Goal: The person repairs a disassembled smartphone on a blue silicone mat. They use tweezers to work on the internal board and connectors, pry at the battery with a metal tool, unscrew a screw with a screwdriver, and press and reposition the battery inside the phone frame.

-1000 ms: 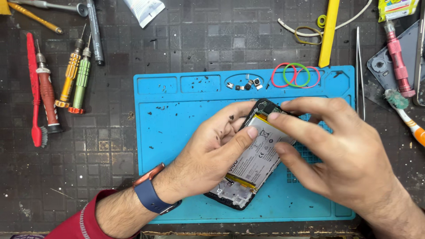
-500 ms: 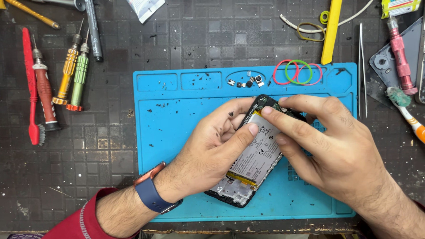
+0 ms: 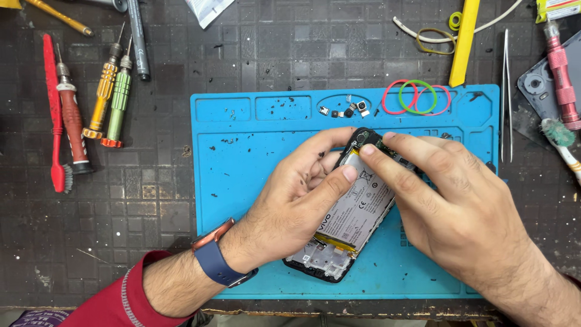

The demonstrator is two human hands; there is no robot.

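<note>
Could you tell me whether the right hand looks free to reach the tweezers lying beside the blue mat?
Probably yes: the tweezers lie uncovered just off the blue mat, nothing blocking them, though the right hand now rests on the opened phone.

Bright blue work mat [image 3: 254,181], speckled with dark crumbs, sits on a near-black bench top [image 3: 151,200] with a square grid pattern. On the mat: opened phone [image 3: 351,218] with black frame, pale grey battery, yellow strip at its lower end. At the mat's upper edge: pink and green rubber bands [image 3: 417,97]. Left of the mat: red brush [image 3: 53,115], red-handled screwdriver [image 3: 72,121], yellow one [image 3: 100,100], green one [image 3: 118,100], both with orange caps. Above the mat: yellow pry stick [image 3: 465,39]. Right of the mat: pink tool [image 3: 561,79].
</note>
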